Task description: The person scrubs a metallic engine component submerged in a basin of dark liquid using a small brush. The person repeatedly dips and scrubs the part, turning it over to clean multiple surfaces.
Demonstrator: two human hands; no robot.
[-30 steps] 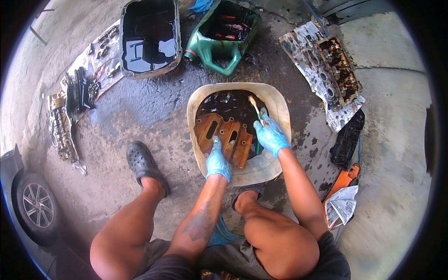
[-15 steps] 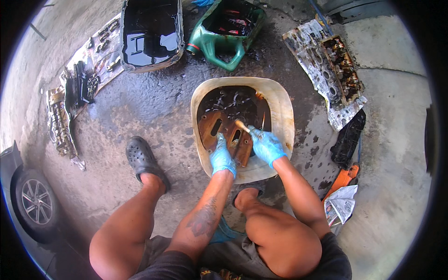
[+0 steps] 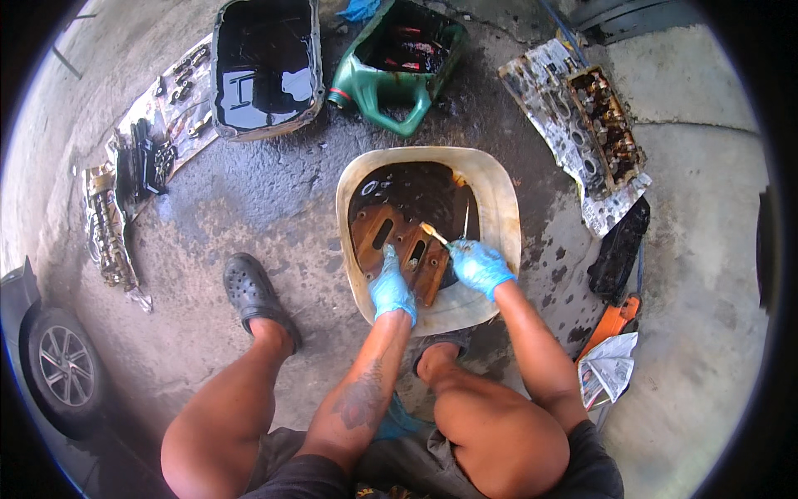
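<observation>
My left hand [image 3: 391, 287], in a thin blue glove, grips the near edge of a brown slotted metal engine plate [image 3: 401, 239], thumb on top. The plate is tilted inside an off-white tub [image 3: 502, 200] of dark, oily liquid. In my right hand [image 3: 480, 268], also gloved in blue, the fingers close round a small brush [image 3: 435, 234]. Its tip points left over the plate, near a slot; whether the bristles touch the metal I cannot tell. A thin light rod [image 3: 467, 218] stands by the tub's far right inner side.
Beyond the tub are a pan of dark liquid [image 3: 268, 121] and a cut-open green jug [image 3: 407, 121]. A cylinder head [image 3: 605, 125] lies at right, near a black cover [image 3: 619, 254]. Left are camshaft parts [image 3: 106, 229] and a car wheel [image 3: 66, 366].
My right hand has drawn back slightly toward me, and more of the brush shows, less blurred. My left hand keeps its hold on the plate. The whole view has shifted a little.
</observation>
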